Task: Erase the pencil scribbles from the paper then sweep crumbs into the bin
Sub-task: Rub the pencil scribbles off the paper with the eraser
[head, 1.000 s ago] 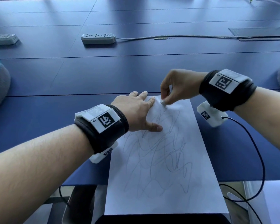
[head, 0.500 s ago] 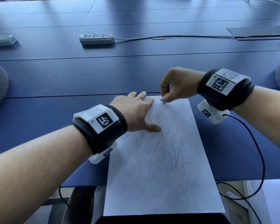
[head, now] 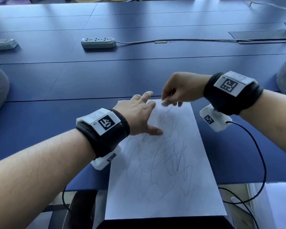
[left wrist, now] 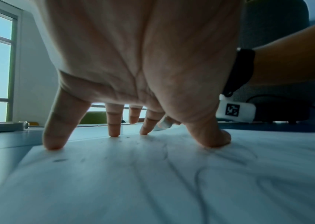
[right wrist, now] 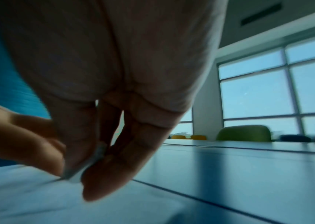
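Stretching away under everything, the long dark-blue table (head: 106,76) carries a white rectangular sheet of paper (head: 163,187) whose near end overhangs the table's front edge. Grey pencil scribbles (head: 162,159) cover most of the sheet. The paper looks thin, light and floppy, so I judge it would slide or buckle under rubbing unless it is pinned flat close to the rubbed spot, while the overhanging end could crease if leaned on.

The left hand (head: 137,114) lies on the sheet's far-left part, fingers (left wrist: 55,136) spread and straight, tips and thumb pressing down on the paper. The right hand (head: 180,90) hovers over the far edge with its fingers (right wrist: 104,174) pinching a small white eraser (right wrist: 87,168), which meets the paper near the top of the scribbles. The eraser seems small and somewhat soft; a grip low near its working end should keep it from bending or slipping out.

A grey power strip (head: 98,42) sits well apart on the far side of the table.

No bin is in view. Dark specks near the left fingertips in the left wrist view may be crumbs, but they are too small to tell. The right wrist view is blurred, and the fingers hide most of the eraser.
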`<move>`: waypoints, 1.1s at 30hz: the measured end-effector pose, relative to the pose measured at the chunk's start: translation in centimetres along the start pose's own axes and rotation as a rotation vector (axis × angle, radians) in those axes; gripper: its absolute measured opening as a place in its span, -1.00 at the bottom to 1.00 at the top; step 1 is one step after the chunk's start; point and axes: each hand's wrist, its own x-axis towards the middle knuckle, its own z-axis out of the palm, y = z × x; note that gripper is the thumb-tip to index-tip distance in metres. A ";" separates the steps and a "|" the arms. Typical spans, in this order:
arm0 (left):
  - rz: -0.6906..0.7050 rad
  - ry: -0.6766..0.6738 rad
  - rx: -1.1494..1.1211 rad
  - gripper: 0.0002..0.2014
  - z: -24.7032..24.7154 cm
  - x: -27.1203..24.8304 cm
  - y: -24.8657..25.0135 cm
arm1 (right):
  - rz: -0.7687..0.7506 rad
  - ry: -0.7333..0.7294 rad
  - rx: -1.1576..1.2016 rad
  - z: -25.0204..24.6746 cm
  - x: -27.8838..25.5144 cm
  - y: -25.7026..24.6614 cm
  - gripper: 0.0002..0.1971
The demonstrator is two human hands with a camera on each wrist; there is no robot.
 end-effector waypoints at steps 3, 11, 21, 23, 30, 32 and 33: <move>0.009 -0.032 0.010 -0.03 -0.3 0.3 0.2 | 0.063 0.085 0.010 -0.4 0.0 1.5 -0.88; 0.010 -0.108 0.052 0.02 -1.0 1.0 0.4 | -0.021 0.016 -0.074 0.5 -0.5 0.5 -0.87; -0.008 -0.138 0.044 0.16 -1.1 0.9 0.8 | 0.052 0.097 -0.041 -0.3 0.2 1.6 -0.84; -0.009 -0.136 0.044 0.16 -1.0 0.9 0.9 | 0.059 0.156 -0.025 -0.3 0.4 1.9 -0.85; -0.009 -0.146 0.044 0.18 -1.0 1.0 0.8 | 0.078 0.154 -0.032 -0.4 0.3 2.2 -0.84; -0.008 -0.145 0.043 0.18 -1.0 1.0 0.8 | 0.045 0.146 -0.040 -0.1 0.2 1.9 -0.85; -0.007 -0.146 0.043 0.18 -1.0 1.0 0.7 | 0.016 0.108 -0.054 0.2 0.0 1.5 -0.85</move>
